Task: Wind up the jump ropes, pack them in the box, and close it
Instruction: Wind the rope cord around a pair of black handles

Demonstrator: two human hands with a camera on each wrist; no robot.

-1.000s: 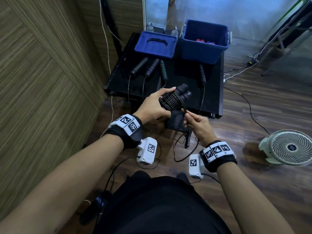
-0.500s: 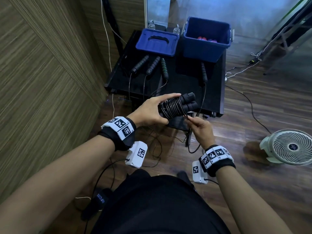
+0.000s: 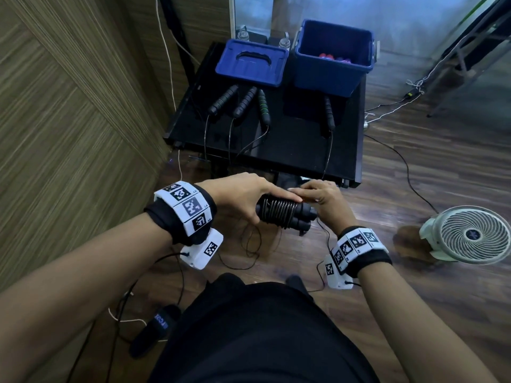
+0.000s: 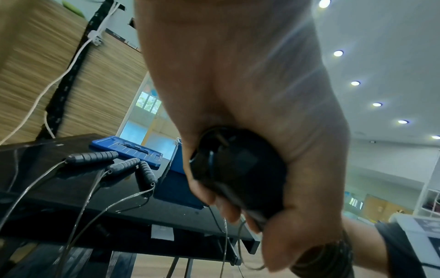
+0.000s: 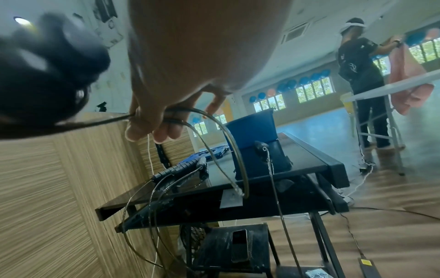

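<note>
While the left hand (image 3: 243,199) gripped the paired handles (image 3: 284,215) of one jump rope, thumb beneath and fingers laid over the coils, the right hand (image 3: 322,200) pinched the loose cable (image 5: 214,131) just beside the handles' far ends. Both hands were held before the desk's near edge. The bundle lay nearly level, where half a second earlier it had pointed up toward the right, and the right hand had risen from below the bundle to its top. The right wrist view showed the bundle only as a dark blur. Four more handles (image 3: 250,102) lay on the desk (image 3: 290,145), their cables hanging over the near edge. At the far edge stood the open blue box (image 3: 333,76), with its lid (image 3: 250,64) lying just beside it to the left. The box's contents appeared only as indistinct red and purple shapes.
</note>
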